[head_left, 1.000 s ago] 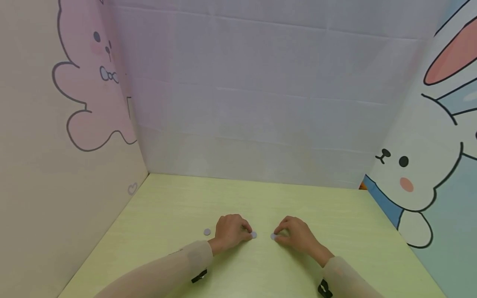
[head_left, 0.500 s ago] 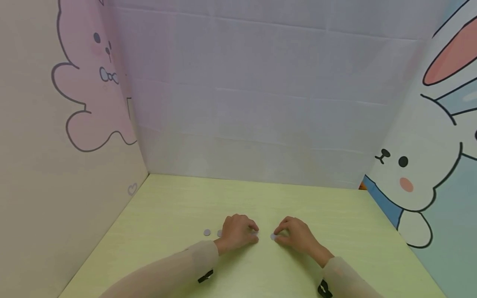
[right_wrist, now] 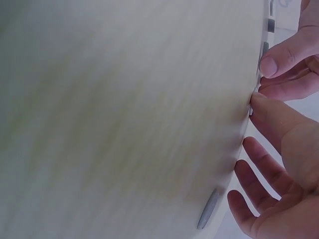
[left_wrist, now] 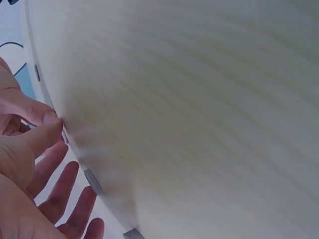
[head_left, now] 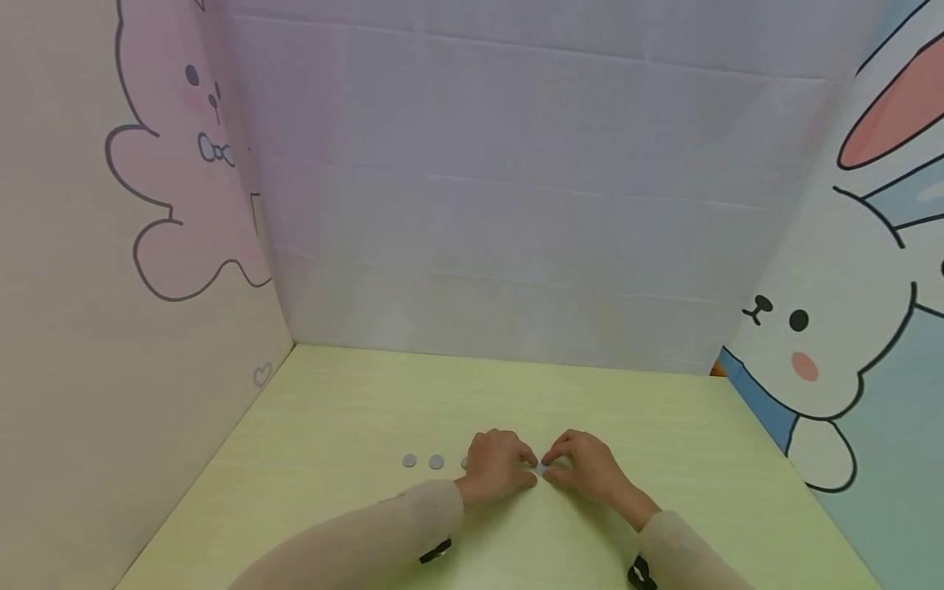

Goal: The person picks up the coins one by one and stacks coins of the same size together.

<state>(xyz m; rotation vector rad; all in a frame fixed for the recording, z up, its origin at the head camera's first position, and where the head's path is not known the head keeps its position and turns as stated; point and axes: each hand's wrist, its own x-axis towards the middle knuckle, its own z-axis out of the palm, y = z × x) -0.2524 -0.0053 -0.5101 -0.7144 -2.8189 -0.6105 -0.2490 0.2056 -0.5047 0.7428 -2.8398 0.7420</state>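
Observation:
On the pale yellow tabletop, several small grey discs form a row. My right hand (head_left: 586, 467) pinches one grey disc (head_left: 542, 469) between thumb and forefinger. My left hand (head_left: 496, 467) comes from the left, its thumb and forefinger tips right beside that disc; whether they grip it is hidden. Both thumbs meet closely in the left wrist view, where a disc (left_wrist: 92, 182) lies under the left fingers. Two discs at the left, the end disc (head_left: 409, 460) and its neighbour (head_left: 437, 462), lie untouched. Another disc (right_wrist: 208, 209) shows below the right hand in the right wrist view.
A white sheet (head_left: 501, 205) closes off the back of the table (head_left: 369, 393). Side panels carry a pink cartoon figure (head_left: 184, 213) on the left and a white rabbit (head_left: 819, 328) on the right. Black straps show at both sleeves.
My left hand has slid right along the row to meet the right hand, uncovering a second disc and part of a third behind it. The right hand has stayed in place.

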